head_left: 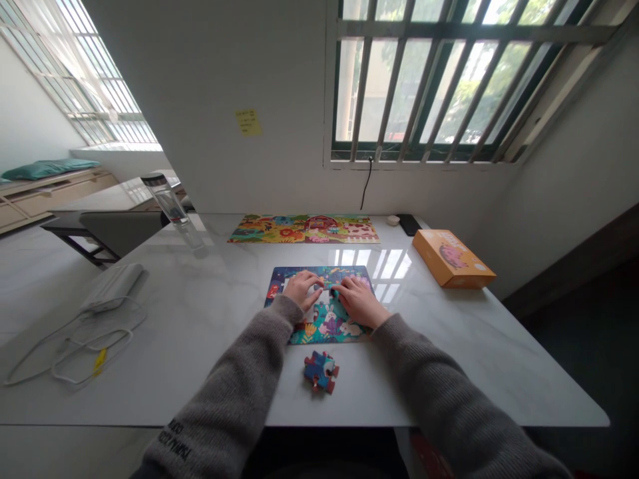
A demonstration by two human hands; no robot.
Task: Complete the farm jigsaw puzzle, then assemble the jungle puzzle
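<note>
A colourful jigsaw puzzle with rabbits and plants lies on the white marbled table, and a pale gap shows in its middle. My left hand rests over its left side, fingers apart, thumb pointing toward the gap. On the right side, my right hand has its fingers closed at a small dark teal puzzle piece by the gap's edge; the fingers partly cover it. Nearer to me, below the puzzle, sits a small pile of loose puzzle pieces in blue and red.
Behind lies a long farm-animal puzzle. An orange box and a black phone are at the right, near a small white object. At left stand a clear bottle and a white device with its cable.
</note>
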